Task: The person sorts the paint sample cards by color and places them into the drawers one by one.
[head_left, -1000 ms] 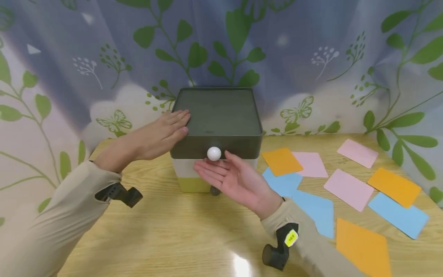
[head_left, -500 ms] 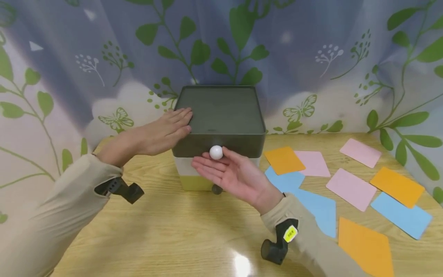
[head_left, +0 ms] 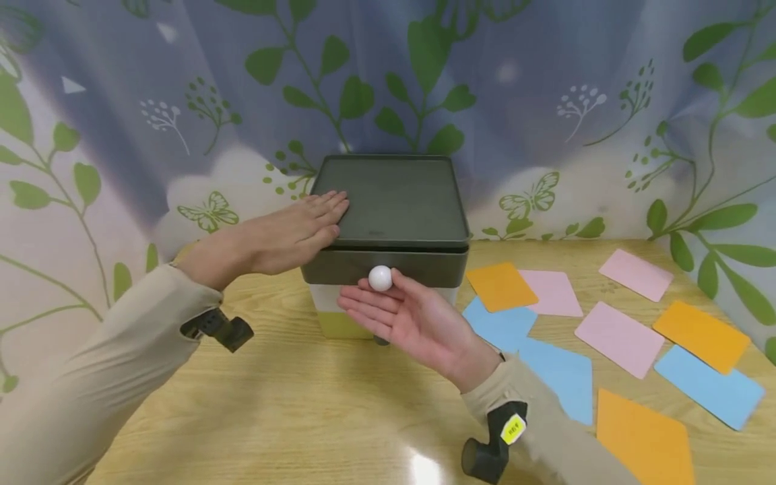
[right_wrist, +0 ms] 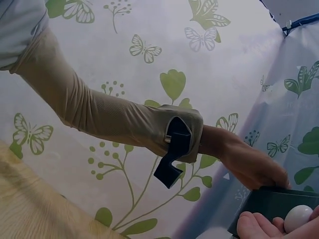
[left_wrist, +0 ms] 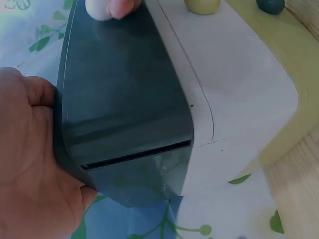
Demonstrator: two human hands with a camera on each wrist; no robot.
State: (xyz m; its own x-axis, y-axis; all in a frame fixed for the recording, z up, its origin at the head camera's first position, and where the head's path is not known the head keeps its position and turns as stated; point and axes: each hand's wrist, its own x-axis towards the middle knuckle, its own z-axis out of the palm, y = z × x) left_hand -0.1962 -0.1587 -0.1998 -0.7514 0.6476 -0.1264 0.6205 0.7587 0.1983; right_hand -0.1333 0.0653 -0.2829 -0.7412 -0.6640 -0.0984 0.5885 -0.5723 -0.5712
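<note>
A small three-drawer box [head_left: 394, 202] stands against the curtain, with a dark green top drawer [head_left: 339, 267], a white middle one and a yellow bottom one. My left hand [head_left: 287, 232] rests flat on the left side of the lid, fingers straight. Palm up, my right hand [head_left: 421, 330] pinches the round white knob [head_left: 380, 278] of the top drawer between thumb and fingers. That drawer is pulled out slightly; a dark gap [left_wrist: 139, 154] shows along its side in the left wrist view. A yellowish knob [left_wrist: 202, 5] and a dark knob [left_wrist: 270, 5] sit on the lower drawers.
Several paper cards lie on the wooden table [head_left: 291, 404] to the right: orange [head_left: 502, 286], pink [head_left: 620, 339] and blue [head_left: 709, 386], some overlapping. A leaf-patterned curtain [head_left: 515, 121] hangs right behind the box.
The top drawer has come slightly out toward me, and a gap now shows beneath the lid's edge. My right thumb and fingers have closed on the knob. The left hand stays on the lid.
</note>
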